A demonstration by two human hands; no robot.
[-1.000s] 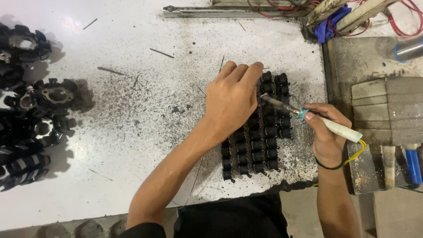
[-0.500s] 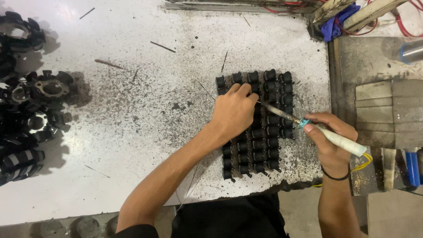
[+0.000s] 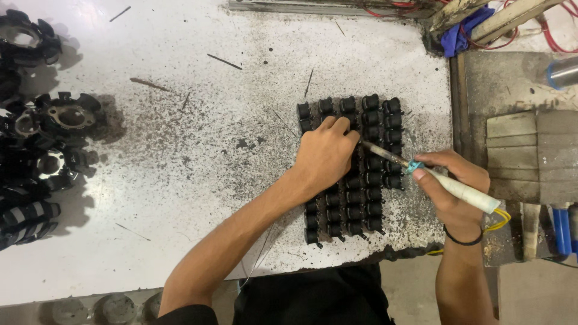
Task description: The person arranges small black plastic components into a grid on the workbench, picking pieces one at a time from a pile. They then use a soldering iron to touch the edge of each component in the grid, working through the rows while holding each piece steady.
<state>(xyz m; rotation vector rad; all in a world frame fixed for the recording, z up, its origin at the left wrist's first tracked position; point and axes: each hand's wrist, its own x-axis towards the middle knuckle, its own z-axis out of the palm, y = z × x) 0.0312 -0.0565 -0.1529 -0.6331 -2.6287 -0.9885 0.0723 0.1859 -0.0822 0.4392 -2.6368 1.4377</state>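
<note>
So the right hand point(image 3: 454, 189) had its grip clamped around a soldering iron point(image 3: 430, 177), pen-style, thumb and fingers wrapped on the pale handle just behind the blue-green collar. The metal tip pointed up and left, reaching in among the black parts right beside the left hand's fingertips. A yellow wire point(image 3: 500, 219) came out of the back end of the handle, and there was a dark band point(image 3: 462, 239) on that wrist.

The left hand point(image 3: 325, 157) was pressed down flat-ish on a block of small black parts point(image 3: 355, 180), fingers curled together over the top rows, holding them in place. I couldn't tell whether it was actually pinching one piece or just pushing down on the lot. The parts sat in neat rows, several columns wide, lying on the white bench point(image 3: 180, 198) near its right edge.

The bench itself was pretty grubby, with dark specks and soot all around the block and a few thin metal slivers point(image 3: 224, 61) scattered further up. Way over on the left side, well apart from the hands, was a pile of round black toothed cores point(image 3: 66, 117). To the right of the bench was a grey vise point(image 3: 533, 156), and up in the corner some wooden sticks point(image 3: 481, 15), a blue rag point(image 3: 460, 33) and red wires point(image 3: 557, 27).
</note>
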